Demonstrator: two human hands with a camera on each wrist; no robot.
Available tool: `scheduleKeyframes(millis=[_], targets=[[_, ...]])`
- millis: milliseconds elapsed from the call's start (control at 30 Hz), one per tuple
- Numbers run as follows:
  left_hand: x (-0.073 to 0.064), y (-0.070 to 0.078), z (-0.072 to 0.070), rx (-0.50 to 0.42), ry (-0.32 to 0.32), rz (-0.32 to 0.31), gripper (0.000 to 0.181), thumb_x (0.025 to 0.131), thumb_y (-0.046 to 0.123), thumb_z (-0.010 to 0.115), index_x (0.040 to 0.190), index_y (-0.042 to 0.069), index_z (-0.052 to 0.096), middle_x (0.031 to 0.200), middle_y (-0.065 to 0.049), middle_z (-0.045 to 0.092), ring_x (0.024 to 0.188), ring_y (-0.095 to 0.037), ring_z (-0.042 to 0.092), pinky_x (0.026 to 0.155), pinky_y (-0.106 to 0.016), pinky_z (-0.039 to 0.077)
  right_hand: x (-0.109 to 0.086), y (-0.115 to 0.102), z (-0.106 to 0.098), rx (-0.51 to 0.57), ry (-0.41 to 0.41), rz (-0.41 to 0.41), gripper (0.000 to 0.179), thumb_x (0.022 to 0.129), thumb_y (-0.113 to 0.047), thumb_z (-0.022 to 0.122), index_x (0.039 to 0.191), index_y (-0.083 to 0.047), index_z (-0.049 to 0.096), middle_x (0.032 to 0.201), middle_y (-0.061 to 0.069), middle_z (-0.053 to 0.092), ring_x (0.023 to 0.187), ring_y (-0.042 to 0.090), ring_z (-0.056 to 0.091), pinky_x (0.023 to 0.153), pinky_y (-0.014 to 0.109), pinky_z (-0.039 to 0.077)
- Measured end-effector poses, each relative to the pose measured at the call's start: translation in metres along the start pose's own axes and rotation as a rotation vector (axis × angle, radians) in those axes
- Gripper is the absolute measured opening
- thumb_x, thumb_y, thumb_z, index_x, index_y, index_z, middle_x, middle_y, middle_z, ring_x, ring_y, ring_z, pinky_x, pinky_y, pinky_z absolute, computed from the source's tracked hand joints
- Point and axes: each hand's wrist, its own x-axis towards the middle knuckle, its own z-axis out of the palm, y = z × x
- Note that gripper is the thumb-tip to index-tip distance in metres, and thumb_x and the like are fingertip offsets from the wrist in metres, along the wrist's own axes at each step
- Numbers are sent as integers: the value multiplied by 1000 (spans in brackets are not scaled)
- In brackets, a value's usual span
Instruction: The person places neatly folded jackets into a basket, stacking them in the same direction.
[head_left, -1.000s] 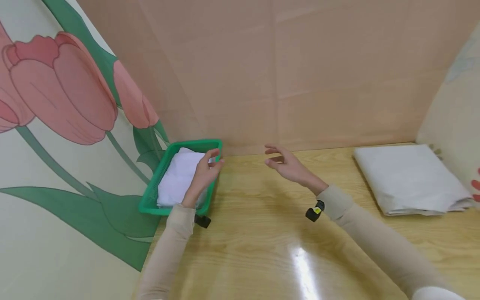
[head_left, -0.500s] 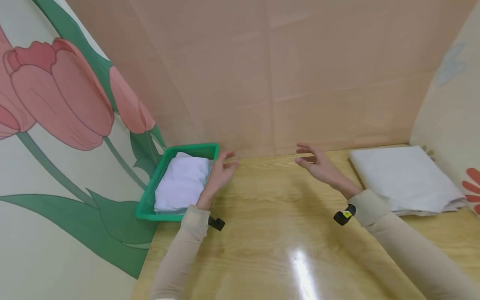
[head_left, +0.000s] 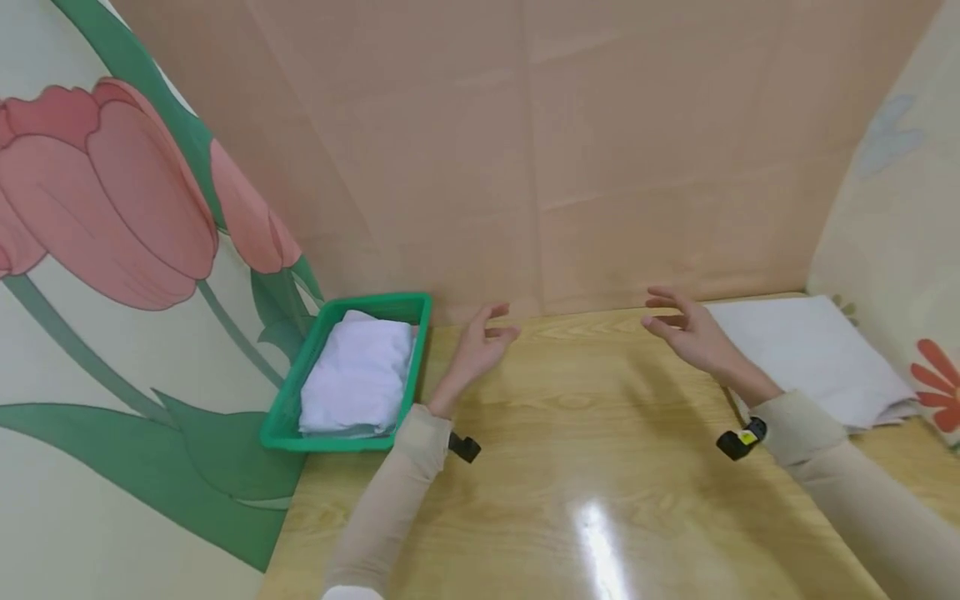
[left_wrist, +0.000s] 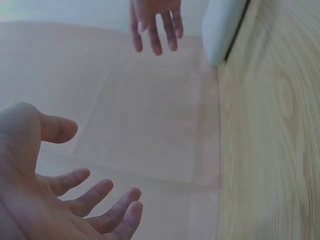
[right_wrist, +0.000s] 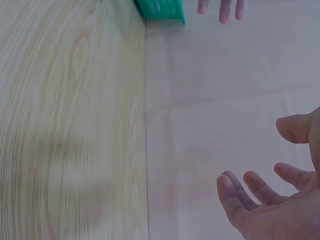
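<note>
In the head view my left hand [head_left: 478,350] hovers over the table just right of a green basket [head_left: 272,425], fingers loosely bent and holding nothing. A folded white cloth [head_left: 358,375] lies inside that basket. My right hand [head_left: 690,333] is raised farther right, also bare, its fingers relaxed and apart from the thumb. Behind it, partly covered by hand and forearm, a folded white sheet [head_left: 817,350] lies at the table's right. The left wrist view shows the left hand's spread fingers [left_wrist: 107,202]; the right wrist view shows the right hand's fingers [right_wrist: 260,190], likewise around nothing.
A wooden table [head_left: 570,433] spans the space between the basket and the sheet. Pinkish-brown covering [head_left: 600,167] hangs along the back. A wall painted with tulips [head_left: 112,208] closes the left side, and another painted wall [head_left: 885,250] stands at right.
Both hands have moved to the right; the left one no longer overlaps the basket, and the right one now overlaps the folded sheet. The gap between the hands has widened. The view has shifted slightly.
</note>
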Motion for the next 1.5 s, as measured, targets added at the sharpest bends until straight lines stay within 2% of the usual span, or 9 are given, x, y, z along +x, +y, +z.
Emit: scheduleKeyframes(millis=[200,333,500,700,800,933,1200,1333,1500], targets=[[7,3,22,2,-41,2,55,105,31,68,156,18,51,157,-8,55,127,-31,67,94,-41,62,-3,15,-21,-41,27,31,75,111,-42,55,172,-15,20,165,28,39,142,57,48,104,63,49],[11,9,34,-22,-60,6,57,105,31,68,157,17,50,157,-10,55,127,-30,67,95,-40,62,-5,23,-35,-56,67,45,74,111,-40,55,171,-13,21,164,31,40,141,59,47,93,24,53],[17,12,46,-25,-72,17,56,105,31,67,157,18,50,157,-11,55,128,-32,66,95,-41,61,-8,34,-45,-63,141,30,69,110,-35,59,167,-8,31,159,32,46,122,25,67,77,4,44],[18,18,61,-18,-97,26,56,106,32,66,158,19,50,157,-11,56,126,-33,67,94,-40,62,-15,53,-58,-125,159,57,70,111,-39,57,168,-8,30,160,32,44,133,53,55,74,5,44],[18,22,68,-15,-111,28,56,106,33,66,158,20,50,157,-11,55,127,-32,67,93,-38,61,-19,62,-64,-168,191,43,67,110,-37,59,165,-7,36,157,33,48,118,17,67,74,3,44],[18,26,79,-7,-126,31,54,106,33,66,157,23,50,157,-10,56,126,-31,66,92,-34,60,-23,74,-73,-211,232,-5,60,108,-27,63,158,1,44,150,37,52,96,-25,46,73,1,43],[19,32,103,6,-167,38,56,106,35,66,158,21,49,156,-10,56,126,-31,66,91,-29,59,-30,99,-97,-257,259,-7,58,107,-23,64,153,6,47,145,40,53,91,-30,43,71,-1,42],[20,34,114,16,-181,45,57,107,38,65,159,24,48,159,-10,54,128,-31,65,93,-32,58,-32,107,-109,-292,265,-14,56,106,-22,64,151,7,48,142,40,54,93,-11,62,69,0,42],[20,34,124,32,-178,30,58,106,40,65,159,27,48,159,-6,54,130,-31,63,96,-38,58,-27,118,-122,-344,263,-43,55,106,-21,63,149,11,49,138,44,53,110,63,61,69,1,37]])
